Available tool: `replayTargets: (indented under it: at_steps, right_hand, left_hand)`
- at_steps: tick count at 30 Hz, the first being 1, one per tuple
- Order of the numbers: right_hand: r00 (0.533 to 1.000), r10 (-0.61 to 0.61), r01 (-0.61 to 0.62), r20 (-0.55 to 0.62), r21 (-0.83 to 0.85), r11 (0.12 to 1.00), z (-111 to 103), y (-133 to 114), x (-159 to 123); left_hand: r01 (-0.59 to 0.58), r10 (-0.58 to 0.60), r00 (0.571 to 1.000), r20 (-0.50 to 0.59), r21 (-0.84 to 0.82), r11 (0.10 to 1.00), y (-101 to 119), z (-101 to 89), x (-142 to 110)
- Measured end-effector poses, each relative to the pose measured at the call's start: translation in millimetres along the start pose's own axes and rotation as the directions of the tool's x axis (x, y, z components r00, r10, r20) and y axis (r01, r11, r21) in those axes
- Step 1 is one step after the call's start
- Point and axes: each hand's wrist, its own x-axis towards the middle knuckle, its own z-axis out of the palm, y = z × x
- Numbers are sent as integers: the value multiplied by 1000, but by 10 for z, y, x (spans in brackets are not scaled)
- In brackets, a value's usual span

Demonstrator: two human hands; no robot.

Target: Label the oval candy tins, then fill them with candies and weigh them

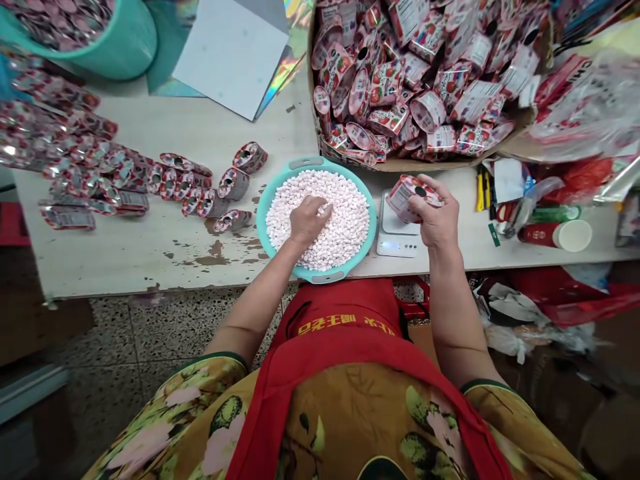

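Note:
My left hand reaches into a turquoise basin full of small pale pink candies. Its fingers are curled down among them, and what lies under the palm is hidden. To the right, my right hand grips a small pink and red printed packet with a strawberry pattern. Thumb and fingers pinch the packet near its right end, tilted above the white kitchen scale. The scale's display is lit, but I cannot read it.
A cardboard box heaped with similar packets stands behind the scale. Several upright packets line the left of the white table. A turquoise bucket is at the back left. A paper cup and yellow cutter lie right.

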Motion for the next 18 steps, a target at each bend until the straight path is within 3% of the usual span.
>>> replayTargets:
  at_steps: [4, 7, 9, 11, 14, 18]
  right_hand:
    - [993, 105, -104, 57, -19, 994, 367, -180, -387]
    - [978, 156, -150, 140, -53, 987, 689, -315, -612]
    - [974, 140, -125, 179, -92, 988, 887, -381, -691]
    - [971, 89, -58, 221, -143, 988, 1061, -428, -717]
    - [963, 40, 17, 267, -207, 978, 1253, -471, -703]
    - [967, 32, 39, 251, -275, 961, 1371, -488, -675]
  left_hand:
    - [90, -143, 984, -105, -402, 911, 113, -95, -37]
    - [208, -319, 948, -26, -708, 675, 351, -251, -45]
    - [224, -337, 940, 48, -834, 505, 558, -372, -47]
    - [193, -295, 953, 76, -901, 390, 757, -474, -59]
    - [147, -226, 971, 79, -942, 302, 947, -539, -99]
    - [90, -209, 977, 40, -967, 236, 951, -493, -146]
